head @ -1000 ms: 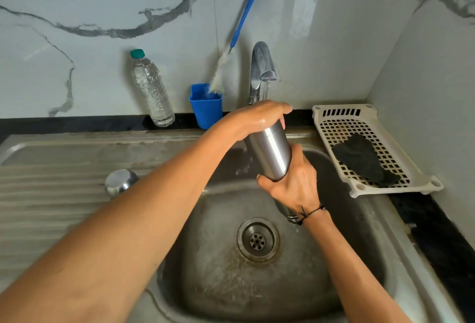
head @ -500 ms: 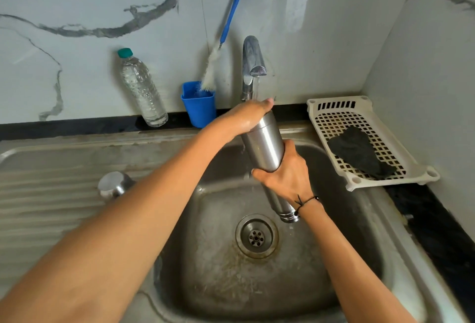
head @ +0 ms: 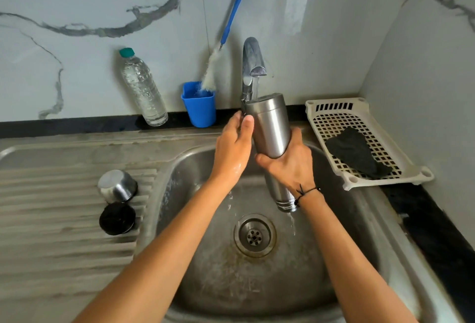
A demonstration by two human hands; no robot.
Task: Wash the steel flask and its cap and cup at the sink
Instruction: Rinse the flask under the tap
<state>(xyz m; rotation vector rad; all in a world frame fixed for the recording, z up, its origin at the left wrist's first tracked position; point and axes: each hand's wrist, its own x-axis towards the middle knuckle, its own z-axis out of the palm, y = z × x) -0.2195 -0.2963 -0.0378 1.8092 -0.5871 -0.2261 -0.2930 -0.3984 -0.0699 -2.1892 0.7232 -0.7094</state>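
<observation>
Steel: one flask [head: 270, 127], one cup [head: 117, 186], two hands

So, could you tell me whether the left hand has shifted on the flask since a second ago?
Yes. The left hand has slid off the flask's upturned base, down its side, farther below the tap.

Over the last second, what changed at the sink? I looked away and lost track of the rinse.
The left hand slid off the flask's upturned base, which it had capped, down to its side; the base is now bare under the tap. The right hand kept its grip round the middle, mouth down, water running out. The steel cup on the drainboard did not move.
</observation>
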